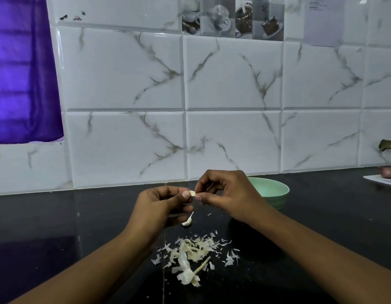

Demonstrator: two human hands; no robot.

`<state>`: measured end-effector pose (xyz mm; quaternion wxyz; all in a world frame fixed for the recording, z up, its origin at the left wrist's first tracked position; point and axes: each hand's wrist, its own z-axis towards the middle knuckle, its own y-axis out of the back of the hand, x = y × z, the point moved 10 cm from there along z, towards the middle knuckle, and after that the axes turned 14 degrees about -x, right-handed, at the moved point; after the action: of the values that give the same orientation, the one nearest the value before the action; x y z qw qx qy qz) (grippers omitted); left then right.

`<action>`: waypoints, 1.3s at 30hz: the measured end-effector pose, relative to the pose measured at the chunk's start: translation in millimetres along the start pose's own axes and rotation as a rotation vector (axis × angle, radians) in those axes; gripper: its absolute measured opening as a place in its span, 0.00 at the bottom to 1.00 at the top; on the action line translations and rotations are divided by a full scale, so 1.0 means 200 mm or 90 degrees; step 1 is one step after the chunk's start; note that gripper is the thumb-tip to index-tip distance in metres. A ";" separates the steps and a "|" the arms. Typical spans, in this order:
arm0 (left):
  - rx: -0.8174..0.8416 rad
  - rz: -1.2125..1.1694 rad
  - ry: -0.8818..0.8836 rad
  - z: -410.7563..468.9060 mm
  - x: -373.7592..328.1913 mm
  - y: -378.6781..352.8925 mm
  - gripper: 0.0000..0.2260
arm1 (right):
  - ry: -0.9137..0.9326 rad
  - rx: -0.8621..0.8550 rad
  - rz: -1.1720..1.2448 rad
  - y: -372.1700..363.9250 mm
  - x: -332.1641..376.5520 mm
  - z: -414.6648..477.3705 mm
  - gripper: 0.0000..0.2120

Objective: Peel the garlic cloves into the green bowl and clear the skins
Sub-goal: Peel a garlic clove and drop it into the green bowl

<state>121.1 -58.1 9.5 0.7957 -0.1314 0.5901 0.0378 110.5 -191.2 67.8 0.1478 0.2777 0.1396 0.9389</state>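
Note:
My left hand (162,207) pinches a small pale garlic clove (192,193) between thumb and fingers, above the black counter. My right hand (228,194) meets it from the right, its thumb and forefinger pinching at the clove's tip. A second clove (187,222) with a thin tail lies on the counter just under my left hand. The green bowl (271,191) stands behind my right hand, partly hidden by it; its inside is not visible. A heap of papery garlic skins (194,251) and a dry stalk (201,265) lies on the counter in front of me.
The black counter (80,227) runs to a white marble-tile wall (231,106). At the far right a white board (381,179) holds a reddish onion (388,172). A purple curtain (21,73) hangs at the upper left.

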 end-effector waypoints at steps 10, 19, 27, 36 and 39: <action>-0.017 0.089 -0.040 -0.01 -0.02 0.01 0.03 | -0.124 -0.007 0.092 -0.05 -0.10 -0.03 0.10; -0.064 0.428 -0.272 -0.01 -0.13 0.02 0.04 | -0.138 -0.024 0.059 -0.07 -0.11 -0.04 0.09; -0.030 0.507 -0.337 -0.06 -0.17 -0.02 0.05 | -0.254 0.008 0.139 -0.10 -0.17 -0.06 0.10; -0.022 0.482 -0.307 -0.05 -0.16 -0.01 0.09 | -0.286 0.041 0.134 -0.13 -0.18 -0.08 0.09; -0.027 0.466 -0.292 -0.05 -0.15 -0.01 0.10 | -0.299 0.038 0.140 -0.14 -0.19 -0.09 0.10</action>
<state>103.2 -58.8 35.5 0.8375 0.0817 0.4049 0.3578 136.3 -182.1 25.1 0.0651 0.5060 0.0978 0.8545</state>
